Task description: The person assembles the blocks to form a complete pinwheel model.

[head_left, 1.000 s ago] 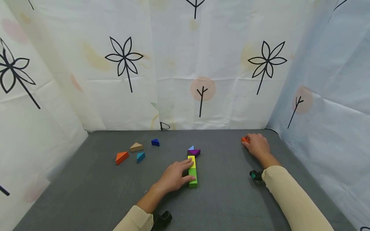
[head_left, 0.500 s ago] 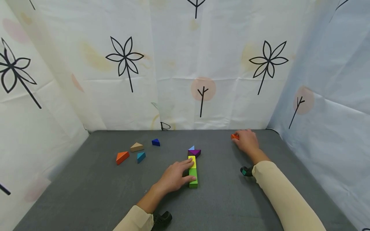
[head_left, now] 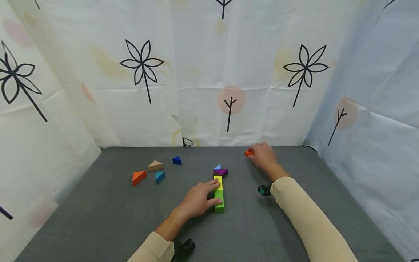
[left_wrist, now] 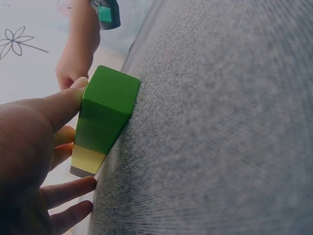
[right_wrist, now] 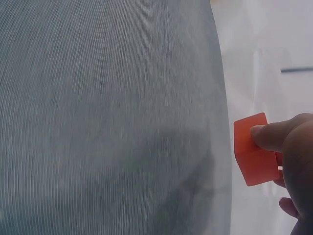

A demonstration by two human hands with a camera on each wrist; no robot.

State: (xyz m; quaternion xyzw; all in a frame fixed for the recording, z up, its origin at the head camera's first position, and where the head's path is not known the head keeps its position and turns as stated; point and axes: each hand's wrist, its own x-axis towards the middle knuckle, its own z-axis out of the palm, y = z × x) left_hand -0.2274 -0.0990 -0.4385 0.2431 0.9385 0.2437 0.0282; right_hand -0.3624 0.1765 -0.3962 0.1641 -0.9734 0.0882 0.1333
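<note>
In the head view a row of blocks runs away from me: green block (head_left: 219, 209), yellow block (head_left: 220, 187), purple triangular block (head_left: 221, 172) and a light blue triangular tip (head_left: 217, 167) behind it. My left hand (head_left: 197, 201) rests on this row from the left, thumb on the green block and a fingertip on the yellow one. The left wrist view has its other fingers spread beside the row. Farther back on the right, my right hand (head_left: 263, 157) pinches an orange block (right_wrist: 255, 159) with thumb and fingers, held above the grey table.
Left of the row lie several triangular blocks: orange-red (head_left: 139, 177), wooden (head_left: 155, 166), teal (head_left: 160, 177) and dark blue (head_left: 177, 160). The grey table (head_left: 98, 218) ends at a patterned white cloth (head_left: 196, 72) at the back and sides.
My right hand has moved left with the orange block, from the far right toward the row. The left hand stays in place on the blocks.
</note>
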